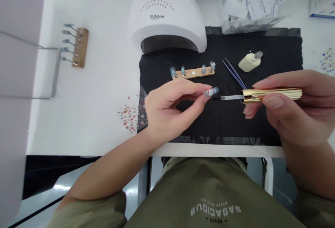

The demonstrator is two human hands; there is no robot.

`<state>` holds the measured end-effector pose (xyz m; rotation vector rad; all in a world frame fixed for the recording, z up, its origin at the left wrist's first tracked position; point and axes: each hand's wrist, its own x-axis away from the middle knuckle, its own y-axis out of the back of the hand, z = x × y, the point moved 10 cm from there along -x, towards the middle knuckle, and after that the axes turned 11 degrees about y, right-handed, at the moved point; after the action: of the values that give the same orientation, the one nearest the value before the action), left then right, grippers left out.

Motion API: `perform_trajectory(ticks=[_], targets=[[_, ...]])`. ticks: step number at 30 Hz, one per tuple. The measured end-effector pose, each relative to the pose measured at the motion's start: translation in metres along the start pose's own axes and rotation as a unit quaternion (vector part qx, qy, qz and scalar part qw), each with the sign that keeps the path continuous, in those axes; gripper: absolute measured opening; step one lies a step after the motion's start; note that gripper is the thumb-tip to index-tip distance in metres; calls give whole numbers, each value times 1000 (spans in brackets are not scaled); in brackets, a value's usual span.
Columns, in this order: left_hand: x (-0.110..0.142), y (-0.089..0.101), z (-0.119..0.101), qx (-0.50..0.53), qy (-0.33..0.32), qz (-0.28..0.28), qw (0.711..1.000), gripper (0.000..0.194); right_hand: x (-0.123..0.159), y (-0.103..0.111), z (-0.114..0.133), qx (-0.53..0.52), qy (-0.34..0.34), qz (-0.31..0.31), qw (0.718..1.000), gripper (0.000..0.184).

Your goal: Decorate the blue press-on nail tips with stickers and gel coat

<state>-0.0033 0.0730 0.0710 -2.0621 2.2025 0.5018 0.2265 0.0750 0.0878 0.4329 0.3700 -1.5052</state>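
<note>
A white worktop [104, 92] carries a black mat [235, 126], probably there to catch drips. Above it, the left hand [167, 107] has its grip pinching a decorated nail tip [211, 92] at one end, likely to leave its face free. The right hand [300, 105] has its grip around a gold-handled brush [253, 96], bristles just beside the tip; contact I cannot tell. Beyond lie a wooden strip [188, 73] bearing four tips, tweezers [233, 73] and a cream bottle [247, 63], seemingly for easy reach, then a white lamp [167, 16].
</note>
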Motion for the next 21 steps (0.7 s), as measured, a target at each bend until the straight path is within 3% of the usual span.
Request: perform_trajectory(ticks=[4,12,19,21], targets=[[-1,-2,-1,-13,-8,12,1000,23,1,-9,2,21,39,46,998,30],[-2,-4,-4,-4,-17,21,1000,23,1,-7,2,30,28,42,998,29],[0,0,-1,-11,9,5,1000,14,-2,2,0,69,64,-20,995,20],[1,1,1,-12,21,0,1000,11,-3,6,-5,46,40,-41,997,17]])
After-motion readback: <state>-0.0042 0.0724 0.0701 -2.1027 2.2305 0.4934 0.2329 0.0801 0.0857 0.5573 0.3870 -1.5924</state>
